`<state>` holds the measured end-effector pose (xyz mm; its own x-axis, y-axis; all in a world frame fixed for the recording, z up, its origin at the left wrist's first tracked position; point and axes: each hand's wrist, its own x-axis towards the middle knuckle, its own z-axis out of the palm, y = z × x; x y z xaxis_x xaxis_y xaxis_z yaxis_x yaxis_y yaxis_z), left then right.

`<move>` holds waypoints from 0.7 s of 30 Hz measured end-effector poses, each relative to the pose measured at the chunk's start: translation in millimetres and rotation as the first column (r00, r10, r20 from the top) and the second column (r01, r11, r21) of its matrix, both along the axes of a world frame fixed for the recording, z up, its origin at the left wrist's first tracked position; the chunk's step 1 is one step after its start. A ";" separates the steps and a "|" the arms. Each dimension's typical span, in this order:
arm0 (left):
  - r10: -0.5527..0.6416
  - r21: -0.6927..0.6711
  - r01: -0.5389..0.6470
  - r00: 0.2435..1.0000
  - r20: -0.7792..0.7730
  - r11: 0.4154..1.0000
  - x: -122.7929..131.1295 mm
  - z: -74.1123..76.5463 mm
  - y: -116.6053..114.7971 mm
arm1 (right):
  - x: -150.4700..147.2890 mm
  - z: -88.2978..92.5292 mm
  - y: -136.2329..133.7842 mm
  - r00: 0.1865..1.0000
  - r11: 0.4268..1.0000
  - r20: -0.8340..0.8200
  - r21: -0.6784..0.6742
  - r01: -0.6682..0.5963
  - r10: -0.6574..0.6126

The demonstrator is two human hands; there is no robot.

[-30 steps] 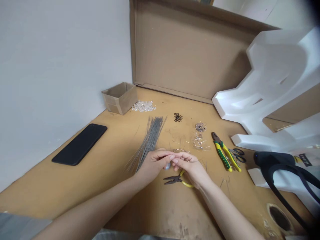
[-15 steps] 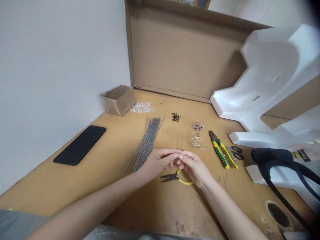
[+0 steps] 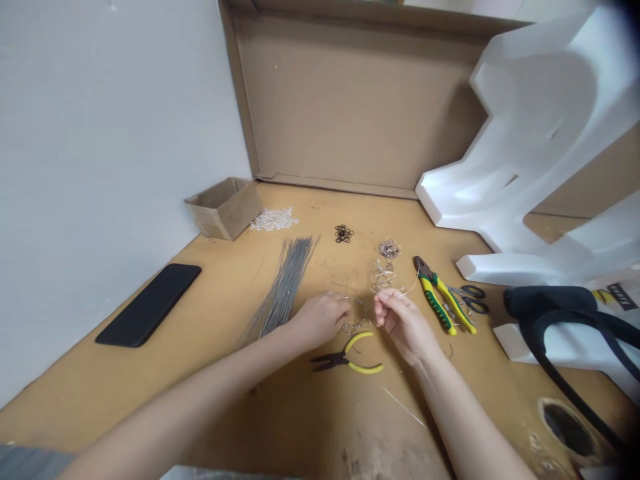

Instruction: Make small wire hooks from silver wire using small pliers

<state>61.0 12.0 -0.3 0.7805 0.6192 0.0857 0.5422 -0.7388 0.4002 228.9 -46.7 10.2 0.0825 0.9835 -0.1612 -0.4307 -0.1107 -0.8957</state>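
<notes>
My right hand [image 3: 406,325] pinches a thin piece of wire [image 3: 416,285], whose free end curves up beside the pliers' jaws. My left hand [image 3: 323,317] is closed, fingertips down by a loose group of bent wire pieces [image 3: 357,325]; what its fingers hold, if anything, is hidden. Just below both hands, yellow-handled needle-nose pliers [image 3: 340,360] lie with their handles spread. A bundle of straight grey wires [image 3: 287,287] rests behind and left of my left hand. Beyond my right hand sit a tangle of bent wires [image 3: 384,275] and a coiled wire cluster [image 3: 390,249].
Green-and-yellow pliers [image 3: 440,293] and scissors [image 3: 473,298] lie to the right. Black rings [image 3: 343,233], clear small pieces [image 3: 275,219] and a cardboard box [image 3: 225,212] stand farther back. A black phone [image 3: 149,305] lies left. White foam [image 3: 530,133] and a black strap [image 3: 550,313] occupy the right side.
My hands were together over the pliers and have moved apart. The wire in my right hand now shows, and the yellow-handled pliers are uncovered. The view has shifted slightly.
</notes>
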 end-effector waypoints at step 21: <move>-0.073 0.114 0.091 0.986 -0.151 0.989 15.0 -5.5 11.1 | 1.4 -1.4 -0.9 0.998 0.997 0.019 0.042 0.066 -0.067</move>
